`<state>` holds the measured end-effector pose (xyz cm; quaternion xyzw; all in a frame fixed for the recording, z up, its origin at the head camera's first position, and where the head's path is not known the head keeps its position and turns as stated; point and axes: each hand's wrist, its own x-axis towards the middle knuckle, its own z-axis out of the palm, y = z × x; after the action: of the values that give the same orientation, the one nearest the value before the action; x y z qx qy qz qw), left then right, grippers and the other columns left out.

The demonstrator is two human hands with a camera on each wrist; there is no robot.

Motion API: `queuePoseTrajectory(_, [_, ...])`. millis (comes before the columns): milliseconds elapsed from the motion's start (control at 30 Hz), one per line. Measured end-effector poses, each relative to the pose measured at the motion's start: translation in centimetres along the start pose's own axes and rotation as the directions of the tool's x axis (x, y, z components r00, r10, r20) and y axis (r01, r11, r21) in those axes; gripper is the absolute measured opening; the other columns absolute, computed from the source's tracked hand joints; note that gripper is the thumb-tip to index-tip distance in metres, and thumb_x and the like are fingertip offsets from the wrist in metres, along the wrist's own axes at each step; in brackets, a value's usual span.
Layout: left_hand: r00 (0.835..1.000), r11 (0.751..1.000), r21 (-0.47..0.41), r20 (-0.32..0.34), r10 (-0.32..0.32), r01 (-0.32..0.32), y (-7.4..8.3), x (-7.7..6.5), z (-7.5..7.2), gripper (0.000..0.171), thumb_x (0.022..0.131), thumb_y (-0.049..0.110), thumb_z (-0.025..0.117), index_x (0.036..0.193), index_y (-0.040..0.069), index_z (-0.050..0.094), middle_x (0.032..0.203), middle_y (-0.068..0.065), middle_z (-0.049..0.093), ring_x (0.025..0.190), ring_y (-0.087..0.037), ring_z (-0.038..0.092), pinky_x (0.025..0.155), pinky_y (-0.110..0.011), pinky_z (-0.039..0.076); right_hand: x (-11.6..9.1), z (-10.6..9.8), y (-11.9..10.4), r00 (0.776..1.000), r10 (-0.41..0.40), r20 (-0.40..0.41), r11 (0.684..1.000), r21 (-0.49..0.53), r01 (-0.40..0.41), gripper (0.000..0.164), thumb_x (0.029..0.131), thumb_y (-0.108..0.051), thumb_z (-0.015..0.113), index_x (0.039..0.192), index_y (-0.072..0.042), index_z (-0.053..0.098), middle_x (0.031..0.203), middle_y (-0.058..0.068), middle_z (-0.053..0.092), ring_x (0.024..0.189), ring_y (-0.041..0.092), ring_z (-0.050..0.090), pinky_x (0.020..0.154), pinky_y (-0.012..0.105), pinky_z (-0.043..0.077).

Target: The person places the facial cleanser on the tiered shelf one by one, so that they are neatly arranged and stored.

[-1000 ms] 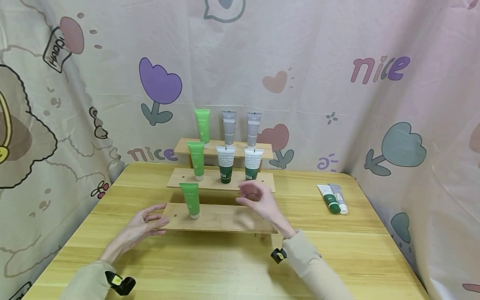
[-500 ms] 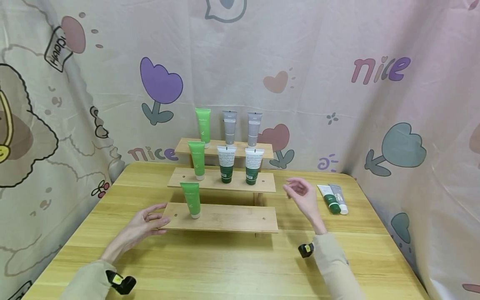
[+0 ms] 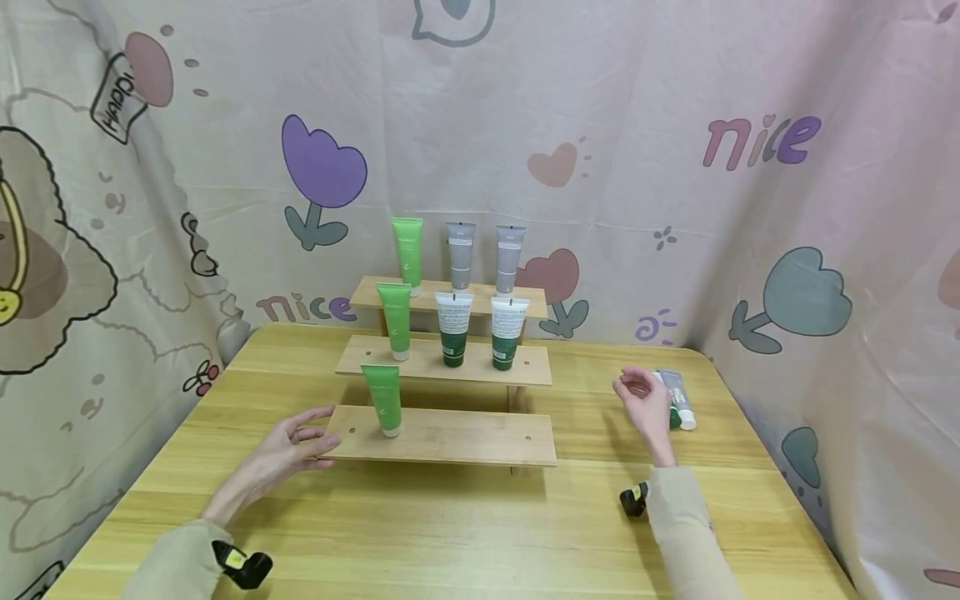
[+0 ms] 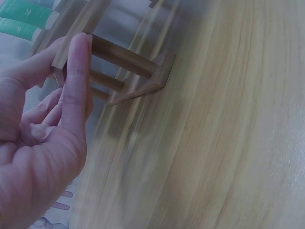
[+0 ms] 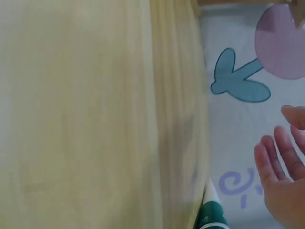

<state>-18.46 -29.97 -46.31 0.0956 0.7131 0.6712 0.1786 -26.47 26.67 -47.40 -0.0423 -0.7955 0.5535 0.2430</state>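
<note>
My left hand (image 3: 281, 454) pinches the left end of the lowest board of a three-tier wooden display stand (image 3: 465, 437); the left wrist view shows thumb and fingers on either side of the board's end. Off to the right, my right hand (image 3: 648, 408) holds nothing, its fingers loosely bent. It is close to two tubes lying on the table: a grey tube (image 3: 677, 398) and a white-and-green tube (image 5: 212, 214), which the hand partly covers in the head view. A green tube (image 3: 385, 400) stands on the lowest board, near its left end.
On the middle board stand another green tube (image 3: 395, 321) and two white-and-green tubes (image 3: 453, 329). The top board carries a green tube (image 3: 408, 250) and two grey tubes (image 3: 461, 254). A patterned curtain (image 3: 622, 183) hangs behind the wooden table (image 3: 420, 533).
My right hand has moved away from the stand, rightward across the table to the lying tubes. The left hand stays on the lowest board.
</note>
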Motion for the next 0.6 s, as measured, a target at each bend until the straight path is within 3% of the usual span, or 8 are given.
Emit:
queuePoseTrajectory(133, [1.0, 1.0, 0.002, -0.001, 0.003, -0.003, 0.0, 0.0, 0.0, 0.079, 0.102, 0.008, 0.058, 0.155, -0.012, 0.003, 0.112, -0.001, 0.061, 0.099, -0.01, 0.068, 0.089, -0.032, 0.065, 0.1, -0.6, 0.7, 0.999, 0.043, 0.033, 0.996, -0.078, -0.041, 0.031, 0.089, 0.004, 0.068, 0.119, 0.01, 0.062, 0.122, 0.03, 0.064, 0.11, 0.027, 0.063, 0.102, 0.024, 0.055])
queuePoseTrajectory(267, [1.0, 1.0, 0.002, -0.002, 0.001, -0.001, 0.0, 0.0, 0.0, 0.079, 0.102, 0.008, 0.058, 0.156, -0.012, 0.003, 0.114, -0.001, 0.061, 0.099, -0.01, 0.068, 0.089, -0.032, 0.065, 0.2, -1.1, 1.3, 0.994, 0.081, 0.071, 0.989, -0.129, -0.071, 0.038, 0.091, 0.002, 0.067, 0.127, 0.011, 0.058, 0.134, 0.032, 0.057, 0.129, 0.042, 0.051, 0.119, 0.048, 0.042])
queuePoseTrajectory(400, [1.0, 1.0, 0.008, -0.008, -0.003, 0.003, 0.0, 0.1, 0.0, 0.079, 0.102, 0.008, 0.058, 0.156, -0.012, 0.004, 0.114, -0.002, 0.06, 0.099, -0.01, 0.068, 0.089, -0.032, 0.065, 0.2, -1.5, 1.6, 0.987, 0.116, 0.108, 0.982, -0.162, -0.097, 0.043, 0.093, -0.001, 0.066, 0.133, 0.009, 0.055, 0.141, 0.03, 0.053, 0.139, 0.044, 0.044, 0.126, 0.051, 0.034])
queuePoseTrajectory(600, [1.0, 1.0, 0.01, -0.01, -0.005, 0.005, -0.1, 0.1, 0.0, 0.079, 0.102, 0.009, 0.058, 0.156, -0.011, 0.004, 0.113, -0.002, 0.061, 0.099, -0.01, 0.068, 0.088, -0.032, 0.065, 0.1, -2.0, 1.8, 0.968, 0.176, 0.176, 0.959, -0.254, -0.128, 0.048, 0.095, -0.008, 0.064, 0.139, 0.006, 0.052, 0.151, 0.03, 0.044, 0.145, 0.046, 0.036, 0.127, 0.052, 0.031])
